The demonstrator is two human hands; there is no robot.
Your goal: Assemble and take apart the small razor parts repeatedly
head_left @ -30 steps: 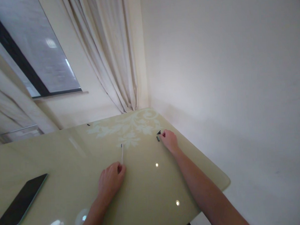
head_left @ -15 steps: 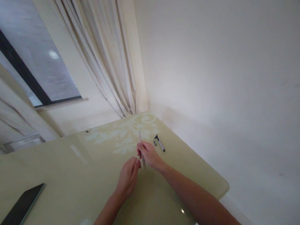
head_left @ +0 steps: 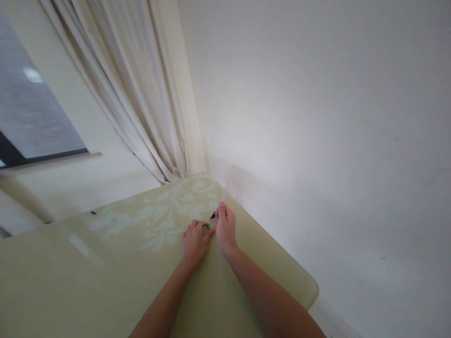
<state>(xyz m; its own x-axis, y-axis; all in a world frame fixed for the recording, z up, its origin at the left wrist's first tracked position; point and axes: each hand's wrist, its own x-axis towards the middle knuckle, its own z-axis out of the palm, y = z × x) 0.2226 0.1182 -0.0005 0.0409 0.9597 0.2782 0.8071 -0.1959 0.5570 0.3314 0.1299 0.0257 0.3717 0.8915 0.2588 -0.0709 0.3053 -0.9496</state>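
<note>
My left hand [head_left: 196,244] rests low over the table, its thumb and forefinger closed about a small dark razor cartridge [head_left: 208,227]. Close beside it, my right hand [head_left: 227,229] is closed on a thin, pale, see-through strip [head_left: 224,194], whose upper end sticks up past the fingers. Between the two hands shows the black head of a razor [head_left: 213,216]. The razor's handle is hidden behind my right hand, so I cannot tell whether that hand touches it.
The glossy pale green table [head_left: 104,294] has a white leaf pattern near its far corner. A small dark piece [head_left: 93,212] lies by the back edge. A white wall [head_left: 321,135] runs along the right side, and a curtain [head_left: 132,93] hangs behind.
Both hands have moved forward to the razor and cartridge, the left now at the cartridge. The strip stays in my right hand. The view has swung right, and the dark flat object has left it.
</note>
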